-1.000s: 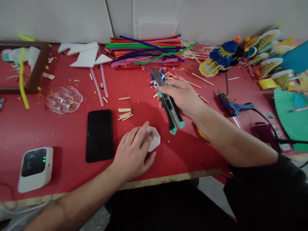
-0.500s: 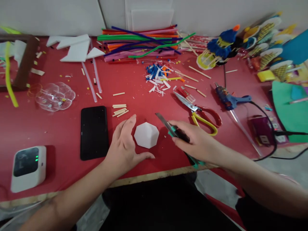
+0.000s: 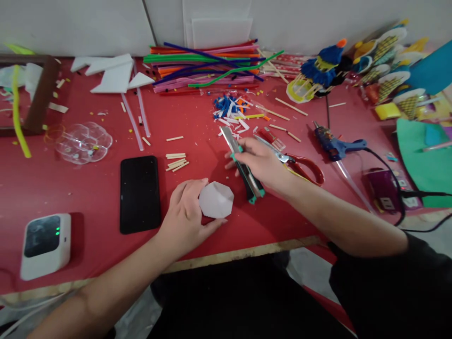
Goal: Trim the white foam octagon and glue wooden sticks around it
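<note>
A white foam polygon [image 3: 216, 200] lies on the red table [image 3: 88, 197] near its front edge. My left hand [image 3: 187, 219] curls around the piece's left side, fingers and thumb touching its edges. My right hand [image 3: 263, 162] is closed on a teal and black utility knife [image 3: 243, 167] with its blade out, pointing away from me. The knife is just right of the foam piece and apart from it.
A black phone [image 3: 140, 193] lies left of my left hand, with short wooden sticks [image 3: 177, 161] behind it. Red-handled scissors [image 3: 300, 165] and a blue glue gun [image 3: 334, 145] sit to the right. Coloured straws [image 3: 208, 66], straw clippings [image 3: 231, 110], white foam offcuts [image 3: 113, 75] and a white device [image 3: 44, 245] surround.
My right hand has moved the knife from the table's front edge up and back, to just right of the foam. My left hand has closed in on the foam piece.
</note>
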`<state>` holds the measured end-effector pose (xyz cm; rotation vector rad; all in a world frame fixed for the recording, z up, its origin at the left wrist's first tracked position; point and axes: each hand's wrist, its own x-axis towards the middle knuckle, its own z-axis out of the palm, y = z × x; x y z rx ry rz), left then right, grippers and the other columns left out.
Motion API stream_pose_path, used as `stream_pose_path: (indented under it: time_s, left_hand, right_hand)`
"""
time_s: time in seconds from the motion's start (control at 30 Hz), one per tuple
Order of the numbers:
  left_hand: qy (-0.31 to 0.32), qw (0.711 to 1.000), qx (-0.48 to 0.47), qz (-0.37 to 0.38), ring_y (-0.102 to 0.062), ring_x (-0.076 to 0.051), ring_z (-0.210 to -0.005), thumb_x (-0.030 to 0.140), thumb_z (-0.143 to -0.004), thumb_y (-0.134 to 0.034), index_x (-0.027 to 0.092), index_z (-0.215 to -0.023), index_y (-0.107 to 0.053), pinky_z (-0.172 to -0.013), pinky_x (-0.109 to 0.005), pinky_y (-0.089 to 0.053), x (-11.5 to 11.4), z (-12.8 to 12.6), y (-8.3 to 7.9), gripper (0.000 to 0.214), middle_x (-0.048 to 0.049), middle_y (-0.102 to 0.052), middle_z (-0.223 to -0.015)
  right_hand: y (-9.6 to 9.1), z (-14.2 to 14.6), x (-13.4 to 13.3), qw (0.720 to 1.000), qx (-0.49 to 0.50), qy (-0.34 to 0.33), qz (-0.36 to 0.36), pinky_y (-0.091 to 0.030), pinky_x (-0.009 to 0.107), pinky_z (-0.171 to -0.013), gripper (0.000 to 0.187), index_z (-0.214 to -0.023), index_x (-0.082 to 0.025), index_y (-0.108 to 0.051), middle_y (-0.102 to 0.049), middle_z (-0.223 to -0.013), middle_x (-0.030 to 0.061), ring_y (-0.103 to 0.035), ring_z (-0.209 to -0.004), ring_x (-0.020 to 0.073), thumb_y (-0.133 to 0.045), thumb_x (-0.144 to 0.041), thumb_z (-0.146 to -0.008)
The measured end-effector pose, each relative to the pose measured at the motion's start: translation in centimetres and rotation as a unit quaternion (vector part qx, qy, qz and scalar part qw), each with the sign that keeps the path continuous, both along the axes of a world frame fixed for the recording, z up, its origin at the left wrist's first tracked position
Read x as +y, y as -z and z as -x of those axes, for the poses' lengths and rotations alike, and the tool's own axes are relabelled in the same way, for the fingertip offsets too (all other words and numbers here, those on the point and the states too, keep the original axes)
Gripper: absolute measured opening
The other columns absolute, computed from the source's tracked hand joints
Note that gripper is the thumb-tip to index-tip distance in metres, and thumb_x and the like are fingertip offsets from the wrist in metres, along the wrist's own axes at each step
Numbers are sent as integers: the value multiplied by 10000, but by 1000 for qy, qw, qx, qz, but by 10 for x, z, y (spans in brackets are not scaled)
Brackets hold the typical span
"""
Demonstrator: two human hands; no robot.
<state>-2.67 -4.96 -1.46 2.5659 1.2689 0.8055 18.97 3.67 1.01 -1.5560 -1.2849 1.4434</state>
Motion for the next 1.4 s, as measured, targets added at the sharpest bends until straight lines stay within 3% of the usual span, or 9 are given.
stream_pose_path:
  time_s: [0.13, 0.23, 0.53, 0.7, 0.83, 0.93, 1.03, 1.2, 1.4]
  left_hand:
    - [-10, 1000, 9, -8, -616, -376, -1173, 538, -855, -722, 82, -1442, -308, -1009, -555, -508, 0, -1, 0, 851, -226, -632, -1217]
    - [-20, 1000, 21, -7, -619, -385, -1144, 585, -830, -727, 58, -1403, -363, -994, -560, -508, -1, 0, -1, 860, -250, -629, -1208]
    - [-1, 1000, 13, -20, -608, -403, -1176, 568, -855, -706, 60, -1362, -398, -1002, -582, -498, -2, -1, 0, 780, -266, -622, -1224]
    - [-8, 1000, 18, -12, -621, -374, -1148, 443, -882, -710, 81, -1319, -442, -994, -554, -511, -1, -3, 0, 628, -236, -649, -1187]
    - [-13, 998, 57, 4, -600, -408, -1183, 585, -841, -710, 86, -1286, -531, -1002, -577, -500, 0, -2, -5, 692, -262, -628, -1268]
    - [12, 997, 74, -10, -552, -438, -1275, 679, -808, -689, 85, -1224, -611, -1050, -583, -477, 0, -2, -10, 730, -267, -602, -1360]
    - [52, 996, 61, -27, -575, -388, -1287, 560, -891, -667, 93, -1190, -644, -1048, -517, -501, 1, -3, -13, 554, -209, -663, -1324]
    - [99, 992, 71, -36, -599, -283, -1311, 325, -979, -590, 140, -1333, -599, -1084, -436, -494, 2, -5, -10, 400, -99, -683, -1365]
    - [87, 992, 85, -40, -624, -277, -1274, 263, -999, -516, 151, -1282, -644, -1032, -432, -523, 1, -6, -6, 330, -88, -705, -1328]
  right_hand:
    - [4, 1, 35, 984, -112, 35, -135, -592, 322, -785, 189, -1031, -216, -589, -682, -1010, 28, -709, -792, 151, -559, -125, -868]
    - [-1, -6, 33, 982, -97, 14, -159, -603, 306, -728, 187, -1060, -221, -591, -682, -1027, 25, -726, -807, 160, -556, -157, -888]
    - [-15, -9, -18, 990, -13, -115, 85, -577, 243, -504, 172, -1059, -222, -533, -705, -962, 49, -746, -747, 184, -547, -180, -893]
    - [-3, 0, 20, 997, -26, -3, -72, -630, 279, -639, 134, -1023, -225, -528, -628, -1112, 53, -704, -941, 179, -546, -198, -893]
    - [-9, -5, 32, 990, -62, 7, -125, -604, 292, -606, 197, -1111, -220, -517, -640, -1042, 41, -713, -762, 156, -513, -219, -914]
    - [-21, -13, 11, 973, -163, -77, -144, -588, 330, -633, 288, -1199, -201, -546, -689, -969, 47, -706, -658, 163, -533, -244, -914]
    - [-27, -20, -21, 931, -266, -141, -207, -586, 403, -858, 381, -1266, -171, -580, -724, -1107, 116, -734, -944, 243, -548, -202, -888]
    - [-17, -28, -65, 903, -259, -253, -232, -562, 415, -1008, 499, -1412, -195, -542, -687, -1314, 122, -676, -1185, 238, -482, -130, -921]
    - [-8, -30, -87, 906, -262, -252, -216, -607, 401, -921, 496, -1430, -198, -559, -678, -1199, 131, -714, -1016, 221, -472, -154, -943]
